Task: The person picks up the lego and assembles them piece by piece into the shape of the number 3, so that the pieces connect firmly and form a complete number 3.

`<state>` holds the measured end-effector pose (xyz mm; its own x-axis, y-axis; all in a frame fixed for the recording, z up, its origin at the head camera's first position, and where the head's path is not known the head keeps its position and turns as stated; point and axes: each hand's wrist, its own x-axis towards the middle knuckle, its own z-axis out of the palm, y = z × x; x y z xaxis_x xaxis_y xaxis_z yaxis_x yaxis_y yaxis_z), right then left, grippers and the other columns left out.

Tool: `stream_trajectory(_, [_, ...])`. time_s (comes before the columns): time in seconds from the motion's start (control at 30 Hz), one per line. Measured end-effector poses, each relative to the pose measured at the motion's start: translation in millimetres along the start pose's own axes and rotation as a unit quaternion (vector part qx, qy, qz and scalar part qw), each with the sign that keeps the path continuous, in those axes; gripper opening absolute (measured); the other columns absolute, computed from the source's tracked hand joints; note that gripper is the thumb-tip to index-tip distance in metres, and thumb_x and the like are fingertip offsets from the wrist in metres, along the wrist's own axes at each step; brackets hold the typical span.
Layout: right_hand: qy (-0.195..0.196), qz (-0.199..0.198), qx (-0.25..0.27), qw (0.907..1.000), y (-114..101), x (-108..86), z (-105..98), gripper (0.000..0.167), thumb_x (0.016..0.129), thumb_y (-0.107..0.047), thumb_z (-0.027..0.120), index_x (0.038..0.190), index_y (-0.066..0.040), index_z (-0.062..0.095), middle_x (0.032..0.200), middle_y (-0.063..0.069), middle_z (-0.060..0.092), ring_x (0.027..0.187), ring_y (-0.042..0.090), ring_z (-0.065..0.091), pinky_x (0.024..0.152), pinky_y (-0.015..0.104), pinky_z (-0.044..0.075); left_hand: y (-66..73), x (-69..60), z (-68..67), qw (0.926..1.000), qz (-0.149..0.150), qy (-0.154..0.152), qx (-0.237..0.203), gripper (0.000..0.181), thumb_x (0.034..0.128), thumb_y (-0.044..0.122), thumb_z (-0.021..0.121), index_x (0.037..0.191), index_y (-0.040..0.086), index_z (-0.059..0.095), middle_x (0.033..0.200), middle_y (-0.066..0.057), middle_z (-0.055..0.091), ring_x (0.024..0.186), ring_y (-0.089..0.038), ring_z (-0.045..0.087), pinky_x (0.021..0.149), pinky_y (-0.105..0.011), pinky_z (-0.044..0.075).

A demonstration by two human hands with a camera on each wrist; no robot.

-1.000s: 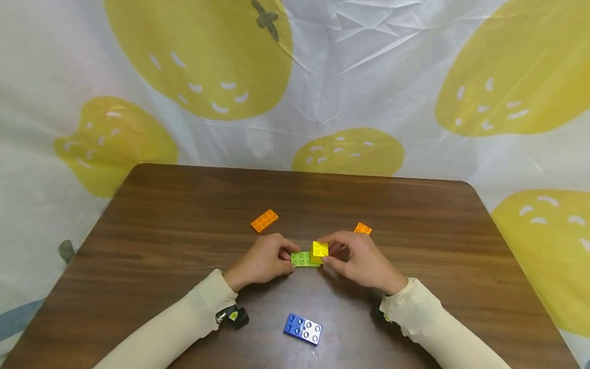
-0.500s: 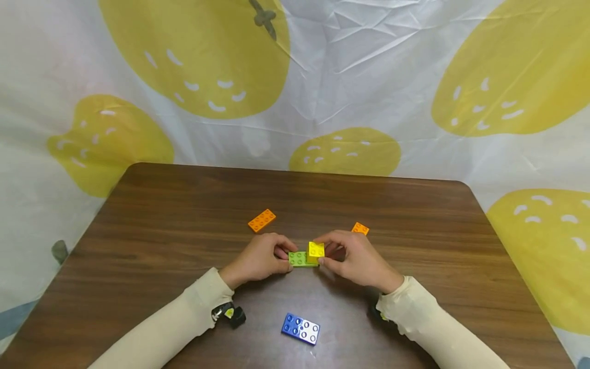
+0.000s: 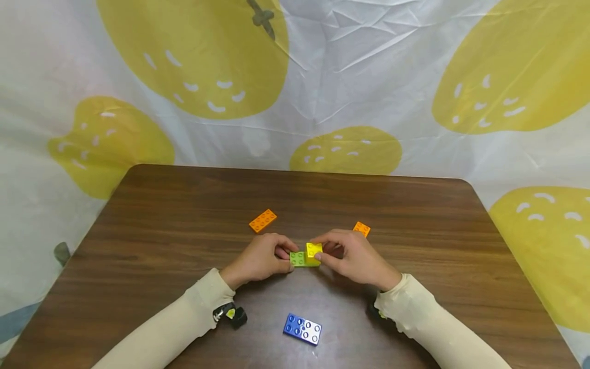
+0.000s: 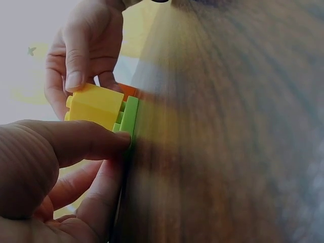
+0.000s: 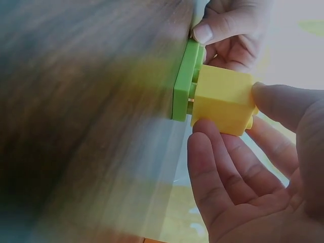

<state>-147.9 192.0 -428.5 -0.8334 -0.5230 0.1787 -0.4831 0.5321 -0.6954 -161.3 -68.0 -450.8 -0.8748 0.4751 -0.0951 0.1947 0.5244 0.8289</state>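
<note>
My left hand point(image 3: 262, 258) pinches the left end of a flat lime green toy brick point(image 3: 297, 259) between thumb and fingers, on the table. My right hand point(image 3: 361, 259) holds a yellow cube-shaped brick point(image 3: 314, 249) over the green brick's right part. Its thumb lies at the yellow brick's studded top, and fingers touch its side in the right wrist view. There, the yellow brick point(image 5: 223, 96) sits at the green studs, with a narrow gap showing above the green brick point(image 5: 185, 81). From the left wrist, the left thumb point(image 4: 96, 144) lies along the green brick's edge.
A blue brick point(image 3: 302, 329) lies on the brown table point(image 3: 184, 205) near the person. Farther back are a long orange brick point(image 3: 263, 221) at left and a smaller orange one point(image 3: 361, 228) beyond the right hand. A patterned cloth point(image 3: 322, 77) hangs behind the table.
The right hand has shifted the yellow brick slightly left over the green one. Its thumb has moved up onto the yellow brick's top. The left hand keeps its hold.
</note>
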Motion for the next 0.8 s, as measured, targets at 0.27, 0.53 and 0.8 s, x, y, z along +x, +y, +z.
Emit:
stream_trajectory(0.27, [-0.008,-0.001,0.005,1.0000,0.7,1.3,4.2,0.027,0.093,-0.016,0.082,0.120,-0.013,0.078,0.102,-0.002,0.077,0.085,0.007,0.072,0.079,0.027,0.063,0.2,-2.4,-1.0,1.0000,0.001,0.000,-0.002,0.031,0.0807,0.008,0.086,0.111,0.008,0.079,0.097,-0.002,0.074,0.083,-0.010,0.067,0.072,-0.023,0.058])
stream_trajectory(0.53, [-0.009,-0.005,-0.003,0.9999,0.4,2.6,5.7,0.027,0.094,-0.017,0.081,0.120,-0.012,0.078,0.100,-0.002,0.077,0.084,0.006,0.071,0.078,0.025,0.062,-2.3,-3.0,-1.6,1.0000,-0.001,-0.003,-0.001,0.031,0.0817,0.009,0.086,0.112,0.009,0.079,0.101,-0.003,0.073,0.084,-0.011,0.067,0.074,-0.023,0.058])
stream_trajectory(0.8, [-0.010,-0.003,0.005,0.9999,0.4,3.4,7.1,0.026,0.094,-0.016,0.081,0.119,-0.010,0.077,0.101,0.000,0.077,0.084,0.007,0.072,0.077,0.025,0.062,-5.3,-2.6,-1.2,1.0000,0.001,-0.003,-0.005,0.032,0.0813,0.010,0.087,0.112,0.009,0.079,0.102,-0.003,0.074,0.085,-0.011,0.067,0.074,-0.023,0.058])
